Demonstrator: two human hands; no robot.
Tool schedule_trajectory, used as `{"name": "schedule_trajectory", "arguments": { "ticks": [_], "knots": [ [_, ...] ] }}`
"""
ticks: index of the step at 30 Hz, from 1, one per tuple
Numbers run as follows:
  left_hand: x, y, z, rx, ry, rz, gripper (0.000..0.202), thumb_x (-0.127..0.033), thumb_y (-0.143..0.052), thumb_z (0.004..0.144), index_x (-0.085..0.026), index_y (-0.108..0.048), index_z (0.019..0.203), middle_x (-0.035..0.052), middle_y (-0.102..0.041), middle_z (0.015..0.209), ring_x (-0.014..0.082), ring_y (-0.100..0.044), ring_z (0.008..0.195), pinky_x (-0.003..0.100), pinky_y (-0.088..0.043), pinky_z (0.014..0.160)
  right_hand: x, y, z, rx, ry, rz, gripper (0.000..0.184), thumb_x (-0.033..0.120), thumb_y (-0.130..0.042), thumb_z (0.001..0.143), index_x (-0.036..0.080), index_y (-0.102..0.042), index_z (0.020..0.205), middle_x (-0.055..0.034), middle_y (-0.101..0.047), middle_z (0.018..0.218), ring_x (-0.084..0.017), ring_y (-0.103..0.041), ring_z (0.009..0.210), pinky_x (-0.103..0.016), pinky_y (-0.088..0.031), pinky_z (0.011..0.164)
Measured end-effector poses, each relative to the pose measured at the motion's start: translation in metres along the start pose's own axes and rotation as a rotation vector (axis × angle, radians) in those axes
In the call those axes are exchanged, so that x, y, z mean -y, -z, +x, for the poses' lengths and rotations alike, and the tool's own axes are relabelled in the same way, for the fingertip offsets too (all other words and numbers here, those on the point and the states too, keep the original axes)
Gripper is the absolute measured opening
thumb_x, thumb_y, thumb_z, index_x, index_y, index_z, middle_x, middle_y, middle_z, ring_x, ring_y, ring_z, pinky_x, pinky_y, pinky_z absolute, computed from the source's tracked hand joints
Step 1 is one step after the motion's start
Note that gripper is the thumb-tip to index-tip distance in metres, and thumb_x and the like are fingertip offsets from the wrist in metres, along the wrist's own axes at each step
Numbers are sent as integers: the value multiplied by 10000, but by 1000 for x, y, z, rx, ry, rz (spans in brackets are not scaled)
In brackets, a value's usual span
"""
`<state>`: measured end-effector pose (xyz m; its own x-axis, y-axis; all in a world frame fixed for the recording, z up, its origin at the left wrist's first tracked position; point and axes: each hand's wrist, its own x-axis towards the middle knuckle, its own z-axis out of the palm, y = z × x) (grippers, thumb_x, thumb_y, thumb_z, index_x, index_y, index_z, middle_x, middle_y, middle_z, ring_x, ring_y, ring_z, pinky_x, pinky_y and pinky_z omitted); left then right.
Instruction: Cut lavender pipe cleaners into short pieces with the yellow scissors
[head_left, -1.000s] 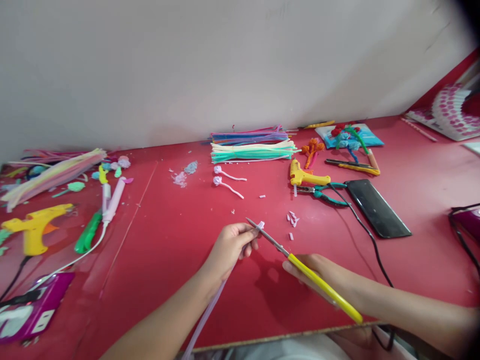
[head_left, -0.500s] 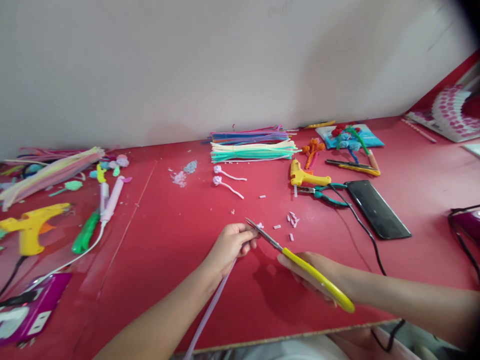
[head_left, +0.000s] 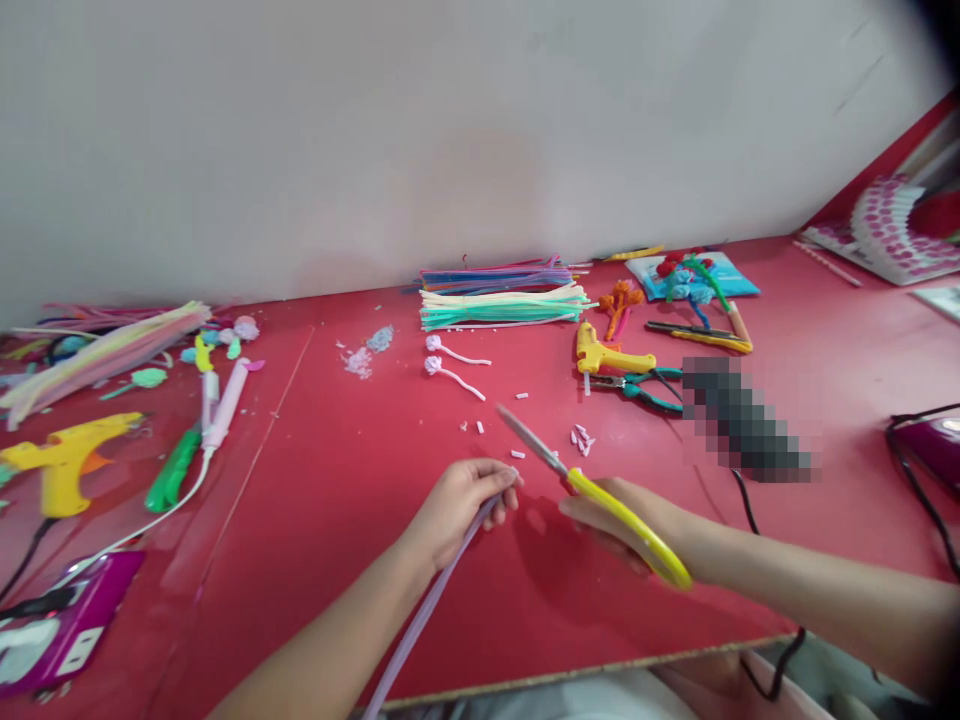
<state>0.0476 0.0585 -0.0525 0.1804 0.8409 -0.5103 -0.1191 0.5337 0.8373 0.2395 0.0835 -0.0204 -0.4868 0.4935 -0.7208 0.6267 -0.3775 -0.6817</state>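
My left hand (head_left: pixel 469 505) pinches a bundle of lavender pipe cleaners (head_left: pixel 435 605) close to its end; the long part trails down past the table's front edge. My right hand (head_left: pixel 651 518) grips scissors (head_left: pixel 626 522) with yellow handles, their blades pointing up and left. The blades are apart from the pipe cleaners, just right of my left fingertips. Short cut lavender pieces lie beyond the hands, among them a small heap (head_left: pixel 582 440) and a single piece (head_left: pixel 517 454). Farther back rest two lavender stems with curled heads (head_left: pixel 433 366).
Bundled pipe cleaners (head_left: pixel 502 308) lie by the wall. To the right are a yellow glue gun (head_left: pixel 611 357), teal pliers (head_left: pixel 652 392) and a pixelated dark object (head_left: pixel 746 420). On the left, another glue gun (head_left: pixel 67 455), a pink-and-white styling iron (head_left: pixel 227 400) and a purple power strip (head_left: pixel 90 620).
The scissors have come away from the pipe cleaner end at my left fingertips, and their tip has swung upward. Short cut pieces now lie loose on the table just beyond my left hand.
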Motion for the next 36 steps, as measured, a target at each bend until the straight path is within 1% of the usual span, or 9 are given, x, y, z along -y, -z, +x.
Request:
{"name": "schedule_trajectory", "arguments": {
  "ticks": [2, 4, 10, 15, 19, 23, 26, 32, 36],
  "knots": [
    [-3, -7, -6, 40, -1, -7, 233, -349, -506, 693, -120, -544, 714, 9, -534, 578, 40, -427, 415, 156, -268, 373, -6, 4, 10, -105, 179, -16, 337, 415, -430, 718, 161, -409, 498, 56, -372, 329, -48, -354, 302, -166, -278, 331],
    [-7, -13, -10, 58, 2, -13, 235, -356, -507, 693, -123, -541, 699, 3, -535, 567, 38, -425, 408, 156, -263, 368, -7, 4, 19, -152, 281, 35, 269, 404, -449, 711, 160, -462, 598, 68, -392, 361, -51, -375, 319, -161, -295, 340],
    [-12, -21, -17, 122, 0, -13, 231, -340, -506, 702, -112, -530, 670, 7, -524, 562, 31, -405, 395, 157, -227, 357, -3, -5, 29, -82, 420, 128, 260, 411, -434, 725, 160, -500, 706, 71, -407, 384, -60, -405, 322, -173, -338, 364],
    [-12, -22, -17, 149, 21, 20, 241, -338, -504, 702, -104, -532, 653, 11, -524, 555, 31, -396, 393, 158, -219, 355, -6, -7, 27, -120, 377, 96, 209, 379, -427, 722, 178, -483, 714, 75, -396, 406, -67, -413, 322, -171, -324, 338],
    [-8, -22, -12, 133, 46, 78, 250, -344, -509, 692, -101, -537, 642, 8, -526, 536, 31, -396, 382, 156, -235, 353, -3, -6, 25, -242, 332, -139, 175, 321, -409, 715, 175, -499, 676, 53, -441, 435, -67, -429, 357, -167, -308, 357],
    [-3, -20, -7, 144, 81, 101, 244, -340, -524, 672, -97, -544, 677, 20, -545, 556, 37, -406, 388, 156, -236, 345, -4, -6, 26, -393, 408, -363, 125, 278, -436, 684, 170, -492, 659, 14, -526, 553, -80, -473, 480, -170, -318, 433],
    [-2, -19, -6, 153, 95, 104, 236, -337, -531, 666, -102, -541, 676, 19, -546, 552, 38, -408, 388, 155, -239, 347, -5, -6, 27, -358, 427, -387, 113, 258, -420, 694, 166, -485, 684, -1, -542, 592, -82, -478, 505, -165, -316, 444],
    [-6, -18, -10, 123, 61, 135, 234, -338, -524, 670, -108, -560, 686, 28, -564, 569, 61, -462, 427, 171, -300, 386, 0, -3, 24, -210, 288, -250, 101, 233, -369, 715, 175, -449, 694, 36, -468, 489, -64, -447, 376, -142, -301, 349],
    [-6, -17, -12, 115, 58, 142, 194, -302, -512, 673, -114, -558, 696, 29, -574, 578, 70, -475, 427, 180, -311, 391, 5, -1, 22, -169, 291, -215, 103, 242, -372, 716, 171, -438, 682, 43, -459, 492, -58, -446, 358, -140, -312, 335]
  ]
}}
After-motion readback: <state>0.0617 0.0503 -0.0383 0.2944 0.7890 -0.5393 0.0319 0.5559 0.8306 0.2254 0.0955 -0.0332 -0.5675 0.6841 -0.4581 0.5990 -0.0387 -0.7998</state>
